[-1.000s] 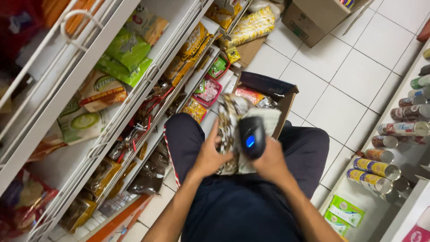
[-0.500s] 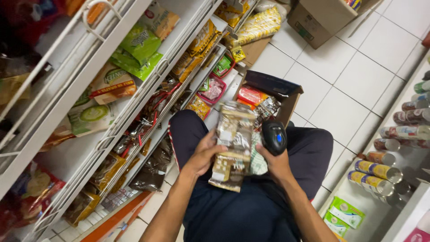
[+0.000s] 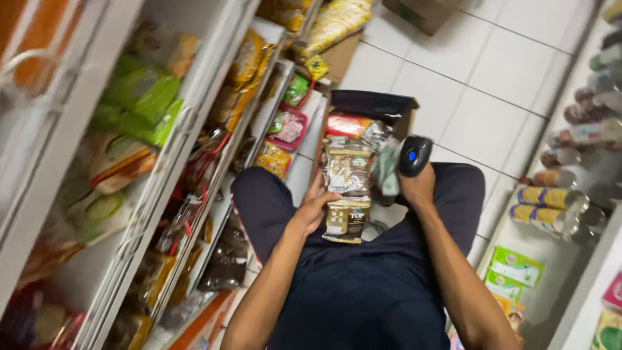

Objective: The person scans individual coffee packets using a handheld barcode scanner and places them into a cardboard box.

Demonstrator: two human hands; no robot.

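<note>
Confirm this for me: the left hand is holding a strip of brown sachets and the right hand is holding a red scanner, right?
Not quite. The head view shows the scanner in the right hand is black, not red. The left hand does hold the strip of brown sachets.

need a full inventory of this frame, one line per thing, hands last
strip of sachets: one, brown and silver, held up over the lap
handheld scanner: one, black with a blue light, beside the strip
cardboard box: one, brown, open on the floor ahead, packets inside
shelf rack: one, white, on the left, full of green, yellow and orange snack packs
cans: several, mixed colours, low shelf on the right
green cartons: a few, bottom right shelf
floor tiles: white, top right
left hand: grip on the strip of sachets
right hand: grip on the handheld scanner
</note>
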